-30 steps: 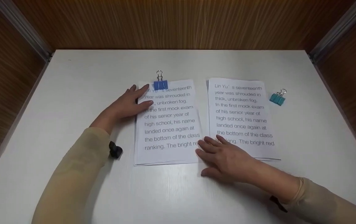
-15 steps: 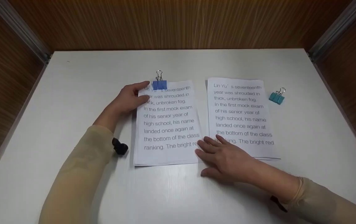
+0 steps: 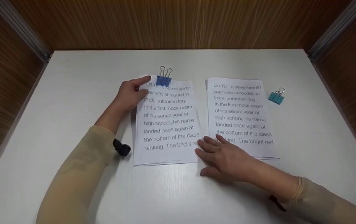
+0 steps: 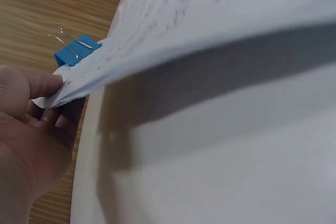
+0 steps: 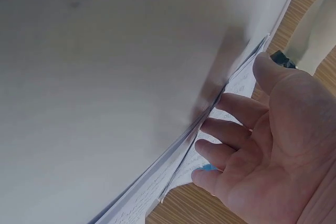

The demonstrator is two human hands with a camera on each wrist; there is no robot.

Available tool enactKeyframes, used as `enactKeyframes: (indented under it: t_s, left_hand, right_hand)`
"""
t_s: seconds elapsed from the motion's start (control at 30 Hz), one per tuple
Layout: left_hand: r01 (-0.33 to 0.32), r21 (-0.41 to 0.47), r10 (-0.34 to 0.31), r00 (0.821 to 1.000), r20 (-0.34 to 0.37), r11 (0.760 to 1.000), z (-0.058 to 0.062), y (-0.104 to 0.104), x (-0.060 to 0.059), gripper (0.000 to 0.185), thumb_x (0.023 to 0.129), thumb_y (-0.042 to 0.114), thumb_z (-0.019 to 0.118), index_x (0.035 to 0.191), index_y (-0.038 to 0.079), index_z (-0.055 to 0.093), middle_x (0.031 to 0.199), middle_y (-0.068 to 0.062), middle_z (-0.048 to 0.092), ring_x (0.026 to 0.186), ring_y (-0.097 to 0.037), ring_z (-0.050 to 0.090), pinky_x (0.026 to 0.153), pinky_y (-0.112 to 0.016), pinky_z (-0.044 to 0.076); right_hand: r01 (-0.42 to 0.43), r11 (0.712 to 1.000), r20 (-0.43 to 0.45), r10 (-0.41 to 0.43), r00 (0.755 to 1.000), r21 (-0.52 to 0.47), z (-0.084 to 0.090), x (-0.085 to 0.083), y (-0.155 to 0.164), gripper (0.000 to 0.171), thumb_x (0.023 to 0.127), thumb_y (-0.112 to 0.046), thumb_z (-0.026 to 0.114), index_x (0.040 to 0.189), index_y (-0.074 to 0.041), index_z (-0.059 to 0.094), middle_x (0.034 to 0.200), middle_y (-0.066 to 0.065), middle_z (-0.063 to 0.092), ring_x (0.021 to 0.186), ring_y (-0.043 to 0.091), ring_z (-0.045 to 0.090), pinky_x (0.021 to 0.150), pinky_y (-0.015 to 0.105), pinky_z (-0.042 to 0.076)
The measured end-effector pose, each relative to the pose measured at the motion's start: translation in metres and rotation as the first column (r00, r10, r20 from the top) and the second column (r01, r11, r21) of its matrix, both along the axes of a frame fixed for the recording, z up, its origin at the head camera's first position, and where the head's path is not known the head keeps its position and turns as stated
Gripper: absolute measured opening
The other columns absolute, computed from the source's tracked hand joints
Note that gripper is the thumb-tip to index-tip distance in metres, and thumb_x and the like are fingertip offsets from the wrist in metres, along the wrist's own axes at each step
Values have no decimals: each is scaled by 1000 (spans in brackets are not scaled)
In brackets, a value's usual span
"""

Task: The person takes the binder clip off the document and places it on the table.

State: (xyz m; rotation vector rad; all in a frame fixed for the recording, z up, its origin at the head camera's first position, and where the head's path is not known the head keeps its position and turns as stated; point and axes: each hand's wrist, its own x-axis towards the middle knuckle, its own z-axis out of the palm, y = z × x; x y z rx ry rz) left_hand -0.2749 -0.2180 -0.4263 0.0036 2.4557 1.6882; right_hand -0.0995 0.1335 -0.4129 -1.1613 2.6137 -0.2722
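In the head view a stack of printed sheets (image 3: 168, 124) lies on the left, its top edge held by a blue binder clip (image 3: 163, 81). My left hand (image 3: 127, 96) pinches that stack's top left corner, which is lifted off the table. The left wrist view shows the thumb (image 4: 44, 83) on top of the paper and fingers curled beneath. Both wire handles of the clip stand up. My right hand (image 3: 227, 160) rests, fingers extended, over the gap between the two stacks, touching the left stack's lower right edge and covering the right stack's lower left corner.
To the right lies a second stack of printed sheets (image 3: 241, 109), with no clip on it. A teal binder clip (image 3: 276, 97) lies just beyond its right edge. Wood-grain walls (image 3: 178, 25) border the white table (image 3: 72, 81) at the back and sides.
My left hand has gone from spread fingers at the left stack's edge to pinching its top left corner, now raised. The blue clip has tipped with the paper. My right hand stays put.
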Motion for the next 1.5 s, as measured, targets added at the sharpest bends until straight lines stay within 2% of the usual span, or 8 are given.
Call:
enactKeyframes:
  t_s: [0.33, 0.5, 0.63, 0.83, 0.97, 1.2, 1.33, 1.5]
  left_hand:
    - [-30, 45, 33, 997, -66, 999, 22, 11, 12, 51, 105, 9, 63, 150, 33, 61, 159, 13, 51, 151, -7, 39, 123, -29, 33]
    - [4, 74, 5, 992, -129, 997, 31, 17, 21, 51, 105, 6, 62, 150, 29, 61, 157, 15, 53, 147, -4, 43, 120, -26, 35]
    - [39, 95, -23, 985, -169, 995, 36, 21, 26, 50, 105, 5, 62, 150, 28, 62, 155, 15, 55, 135, -6, 52, 111, -26, 40]
    - [83, 126, -54, 973, -223, 989, 42, 24, 35, 49, 105, 4, 62, 150, 25, 62, 154, 14, 56, 132, -7, 55, 107, -27, 42]
    - [108, 137, -72, 967, -244, 985, 45, 26, 42, 49, 105, 4, 62, 149, 24, 63, 153, 12, 58, 128, -8, 58, 105, -27, 43]
    - [127, 136, -90, 964, -252, 983, 52, 28, 50, 48, 106, 5, 61, 147, 29, 65, 148, 11, 63, 107, -16, 65, 71, -23, 47]
    - [149, 150, -104, 957, -271, 977, 56, 27, 55, 47, 106, 5, 60, 146, 28, 65, 143, 6, 67, 97, -18, 67, 63, -22, 45]
    - [186, 186, -128, 950, -285, 965, 59, 29, 60, 47, 105, 3, 60, 145, 25, 67, 134, 1, 72, 89, -19, 69, 64, -23, 49]
  right_hand:
    - [19, 998, 45, -17, 999, -54, 3, -12, 3, 64, 103, -53, 64, 150, -11, 62, 160, 13, 50, 154, 40, 36, 126, 64, 19]
    - [25, 997, -10, -26, 1000, -78, 11, -22, 4, 60, 103, -52, 65, 146, -9, 66, 154, 14, 58, 150, 40, 43, 124, 64, 26]
    - [93, 982, -67, -105, 992, -164, 26, -37, 7, 58, 101, -47, 71, 143, -7, 67, 149, 14, 62, 143, 37, 53, 122, 59, 34]
    - [213, 897, -98, -270, 958, -389, 46, -73, 8, 42, 100, -29, 78, 136, -7, 72, 136, 9, 72, 128, 30, 67, 106, 50, 54]
    - [247, 823, -99, -342, 934, -511, 54, -97, 5, 35, 100, -25, 77, 131, -9, 75, 129, 5, 75, 124, 25, 69, 102, 46, 56]
    - [334, 725, 34, -395, 918, -602, 76, -124, -12, 39, 100, -28, 78, 135, -12, 72, 134, 2, 73, 128, 19, 64, 106, 44, 50]
    - [371, 696, 112, -389, 914, -614, 86, -134, -20, 42, 99, -29, 79, 138, -18, 71, 138, -5, 70, 129, 15, 60, 108, 40, 46]
    - [385, 687, 160, -370, 915, -616, 94, -143, -27, 44, 98, -29, 80, 141, -24, 70, 142, -13, 66, 133, 8, 55, 110, 37, 44]
